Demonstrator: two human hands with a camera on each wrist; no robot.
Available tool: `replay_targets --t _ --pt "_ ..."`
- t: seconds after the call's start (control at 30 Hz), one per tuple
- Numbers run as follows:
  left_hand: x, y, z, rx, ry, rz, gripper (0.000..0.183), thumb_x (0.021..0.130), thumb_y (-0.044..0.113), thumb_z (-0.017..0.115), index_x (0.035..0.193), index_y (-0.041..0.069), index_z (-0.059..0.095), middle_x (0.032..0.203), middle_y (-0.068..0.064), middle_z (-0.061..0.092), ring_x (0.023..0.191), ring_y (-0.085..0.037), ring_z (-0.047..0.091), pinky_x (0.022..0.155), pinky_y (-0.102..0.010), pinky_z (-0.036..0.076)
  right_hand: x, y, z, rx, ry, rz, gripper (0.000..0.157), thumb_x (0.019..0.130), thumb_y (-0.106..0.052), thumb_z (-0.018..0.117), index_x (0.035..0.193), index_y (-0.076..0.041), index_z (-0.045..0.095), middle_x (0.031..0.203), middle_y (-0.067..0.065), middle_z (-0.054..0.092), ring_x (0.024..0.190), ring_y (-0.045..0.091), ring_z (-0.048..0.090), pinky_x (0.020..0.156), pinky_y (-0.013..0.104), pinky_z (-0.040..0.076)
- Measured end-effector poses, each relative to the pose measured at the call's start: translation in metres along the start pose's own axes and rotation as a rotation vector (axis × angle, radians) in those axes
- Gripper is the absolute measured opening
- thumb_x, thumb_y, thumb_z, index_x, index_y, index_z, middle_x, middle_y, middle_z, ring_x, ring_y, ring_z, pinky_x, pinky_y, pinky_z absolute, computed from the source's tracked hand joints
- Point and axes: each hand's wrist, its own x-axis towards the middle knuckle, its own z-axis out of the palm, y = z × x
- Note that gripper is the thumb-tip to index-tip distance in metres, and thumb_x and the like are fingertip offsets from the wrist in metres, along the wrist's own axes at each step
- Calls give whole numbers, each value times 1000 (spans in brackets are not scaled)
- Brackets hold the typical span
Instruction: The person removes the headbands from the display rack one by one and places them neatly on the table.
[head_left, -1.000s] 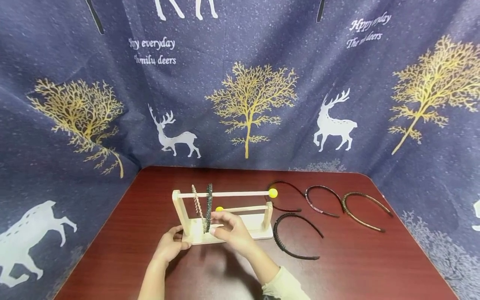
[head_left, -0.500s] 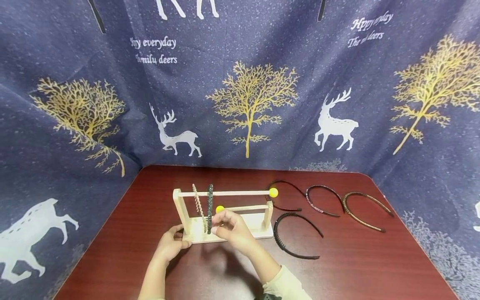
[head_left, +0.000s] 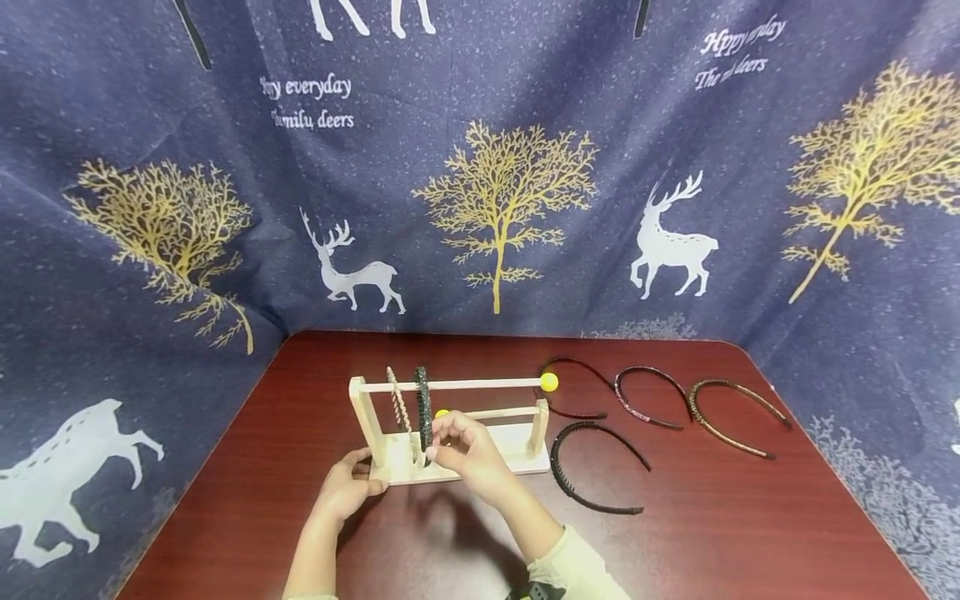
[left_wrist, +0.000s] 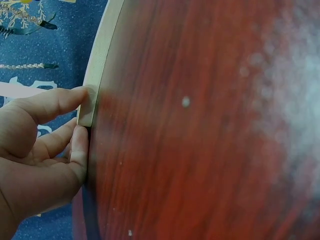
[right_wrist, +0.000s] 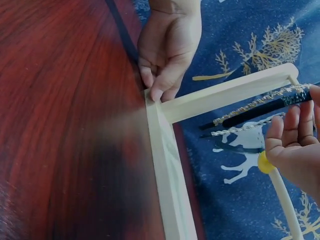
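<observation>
A pale wooden stand (head_left: 517,442) with an upper and a lower rod sits on the table. My left hand (head_left: 341,487) holds the left end of its base, thumb on top and fingers at the side, as the left wrist view shows. From the upper rod (head_left: 480,384) hang a beige beaded headband (head_left: 399,402) and, to its right, a dark glittery headband (head_left: 424,408). My right hand (head_left: 472,458) pinches the dark headband near its lower front part. In the right wrist view, that headband (right_wrist: 295,97) runs between the thumb and fingers.
Right of the stand lie a black toothed headband (head_left: 570,479), a dark red headband (head_left: 573,414), a pink-patterned headband (head_left: 633,408) and a gold-brown headband (head_left: 723,442). Yellow balls cap the upper rod (head_left: 549,382) and the lower one. A blue printed cloth (head_left: 480,208) hangs behind the table.
The dark headband has swung from nearly upright to a slight tilt, its lower part shifting right with my right hand. My left hand stays on the base.
</observation>
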Motion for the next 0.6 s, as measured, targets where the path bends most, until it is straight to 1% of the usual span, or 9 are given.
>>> replay_targets --t 0.13,0.2,0.37,0.43,0.6 --pt "1 -1 0 6 4 7 67 68 -2 72 128 -12 44 106 -25 52 93 -32 55 75 -41 47 3 -21 1 -27 13 -43 18 79 16 53 96 14 51 81 10 53 75 14 49 67 21 40" --pt "1 -1 0 4 3 6 68 68 -2 72 128 -11 44 106 -25 52 93 -31 56 75 -42 47 4 -26 -1 -29 26 -81 18 79 16 54 96 13 52 81 10 53 74 14 48 66 21 39" --pt "1 -2 2 -21 -2 9 68 68 -3 72 129 -12 43 105 -25 52 92 -30 57 74 -42 47 8 -18 -9 -8 49 -169 18 79 11 58 96 8 53 81 4 53 74 12 49 64 21 40" --pt "1 -2 2 -24 -5 10 68 68 -3 72 129 -13 42 105 -25 51 92 -31 56 74 -42 47 8 -16 -12 3 51 -183 17 78 9 59 95 8 53 80 3 53 74 12 50 64 22 40" --pt "0 -1 0 -20 0 5 68 68 -3 72 129 -13 42 105 -24 52 92 -31 55 74 -41 47 6 -16 -13 7 53 -187 17 78 9 59 95 8 53 81 3 54 74 11 50 65 22 41"
